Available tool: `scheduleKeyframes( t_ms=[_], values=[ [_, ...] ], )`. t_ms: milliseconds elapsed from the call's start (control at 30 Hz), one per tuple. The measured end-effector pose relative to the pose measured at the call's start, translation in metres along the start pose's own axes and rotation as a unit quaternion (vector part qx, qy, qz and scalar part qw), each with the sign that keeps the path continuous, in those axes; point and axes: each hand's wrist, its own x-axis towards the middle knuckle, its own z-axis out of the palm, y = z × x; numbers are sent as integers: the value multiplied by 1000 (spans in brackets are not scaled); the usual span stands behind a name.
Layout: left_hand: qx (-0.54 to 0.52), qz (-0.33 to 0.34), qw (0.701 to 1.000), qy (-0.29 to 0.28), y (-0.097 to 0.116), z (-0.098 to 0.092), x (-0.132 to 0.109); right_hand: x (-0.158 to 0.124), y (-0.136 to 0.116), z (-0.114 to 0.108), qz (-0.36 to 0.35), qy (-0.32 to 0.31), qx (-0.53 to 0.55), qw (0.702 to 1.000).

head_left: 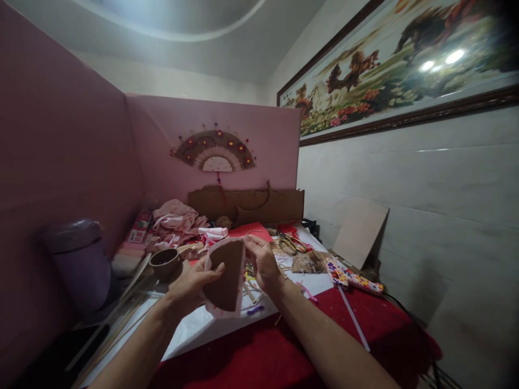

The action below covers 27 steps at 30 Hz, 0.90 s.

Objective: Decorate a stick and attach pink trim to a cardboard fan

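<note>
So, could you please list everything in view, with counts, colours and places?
Cardboard piece: 1, brown, held up centrally
Patterned sheet: 1, pale pink, behind cardboard piece
White sheet: 1, white, beneath clutter
Small scraps: too jumbled to count, mixed colours, on white sheet
Cup: 1, brown, left
Scissors: 1 pair, gold-handled, right of centre
Glue gun: 1, white with flowers, right
Red cloth: 1, red, near side
Pink fabric: 1 heap, pink, back left
Container: 1, purple, far left
Fan: 1, mostly brown, on partition
Partition: 1, pink, left and back
Framed picture: 1, multicoloured, right wall
Hands: 2, bare, left hand and right hand gripping cardboard piece
</note>
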Motion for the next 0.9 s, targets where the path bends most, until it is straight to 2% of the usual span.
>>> scheduleKeyframes(
  t_ms=[267,500,667,900],
  values=[
    [21,-20,1000,3,2,8,-3,5,3,-1,-32,51,-64,996],
    [17,-29,999,18,2,8,-1,5,3,-6,-40,42,-101,993],
    [-1,-17,1000,14,0,8,1,5,4,-5,-59,68,-121,989],
    [-26,7,999,34,-4,3,8,9,19,-11,-77,77,-174,979]
  ],
)
